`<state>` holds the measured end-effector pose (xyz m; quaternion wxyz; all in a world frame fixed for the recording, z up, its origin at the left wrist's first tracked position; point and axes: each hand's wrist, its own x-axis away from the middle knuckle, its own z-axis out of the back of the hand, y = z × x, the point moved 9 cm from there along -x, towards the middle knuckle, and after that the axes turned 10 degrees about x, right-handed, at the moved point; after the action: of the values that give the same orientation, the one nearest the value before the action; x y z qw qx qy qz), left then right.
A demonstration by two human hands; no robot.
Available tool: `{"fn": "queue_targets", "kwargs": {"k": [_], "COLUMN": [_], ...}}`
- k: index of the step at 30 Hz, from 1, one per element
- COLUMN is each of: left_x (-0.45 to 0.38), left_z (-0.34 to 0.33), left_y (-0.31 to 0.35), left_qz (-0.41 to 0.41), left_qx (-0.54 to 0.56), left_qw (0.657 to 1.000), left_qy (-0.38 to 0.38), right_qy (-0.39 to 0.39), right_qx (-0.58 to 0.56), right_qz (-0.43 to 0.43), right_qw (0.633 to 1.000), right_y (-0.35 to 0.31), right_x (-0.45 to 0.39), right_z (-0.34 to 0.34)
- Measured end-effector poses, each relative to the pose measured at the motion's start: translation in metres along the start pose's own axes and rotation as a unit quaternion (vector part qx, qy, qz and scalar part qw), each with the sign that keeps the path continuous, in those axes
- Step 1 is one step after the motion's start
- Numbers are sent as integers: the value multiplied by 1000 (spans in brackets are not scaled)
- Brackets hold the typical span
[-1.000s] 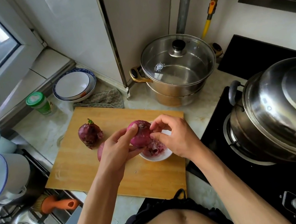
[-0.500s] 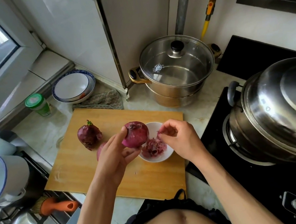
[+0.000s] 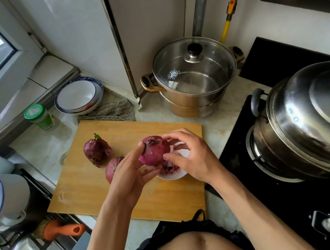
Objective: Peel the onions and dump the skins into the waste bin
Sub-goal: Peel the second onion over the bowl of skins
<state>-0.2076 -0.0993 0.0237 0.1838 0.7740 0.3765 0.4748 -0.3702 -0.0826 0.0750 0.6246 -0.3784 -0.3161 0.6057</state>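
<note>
My left hand (image 3: 129,173) holds a purple onion (image 3: 153,150) above a small white bowl (image 3: 172,176) that has onion skins (image 3: 169,168) in it. My right hand (image 3: 190,155) is at the onion's right side, its curled fingers and thumb touching the onion's skin. A second onion (image 3: 112,168) lies on the wooden cutting board (image 3: 87,183), partly hidden behind my left hand. A third onion (image 3: 96,149), darker and with a green sprout, stands further left on the board. No waste bin is in view.
A steel pot with a glass lid (image 3: 194,73) stands behind the board. A large lidded steel pot (image 3: 313,119) sits on the black stove at right. Stacked bowls (image 3: 78,97) and a green-capped jar (image 3: 38,117) are at back left. White mugs (image 3: 1,198) and a sink lie left.
My right hand, which had drawn away over the bowl half a second ago, has come back to the onion. My left hand has turned the onion slightly.
</note>
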Motion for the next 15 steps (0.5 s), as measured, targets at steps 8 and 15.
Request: {"fn": "queue_targets", "kwargs": {"k": [8, 15], "left_x": [3, 6], "left_z": [-7, -7], "left_y": [3, 13], "left_qz": [1, -45], "left_qx": [3, -35], "left_qw": [1000, 998], "left_qy": [-10, -10], "right_qy": [41, 10], "right_qx": [-8, -58], "right_qz": [-9, -91], "right_qw": [999, 994], "right_y": [-4, 11], "right_x": [3, 2], "right_z": [9, 10]}}
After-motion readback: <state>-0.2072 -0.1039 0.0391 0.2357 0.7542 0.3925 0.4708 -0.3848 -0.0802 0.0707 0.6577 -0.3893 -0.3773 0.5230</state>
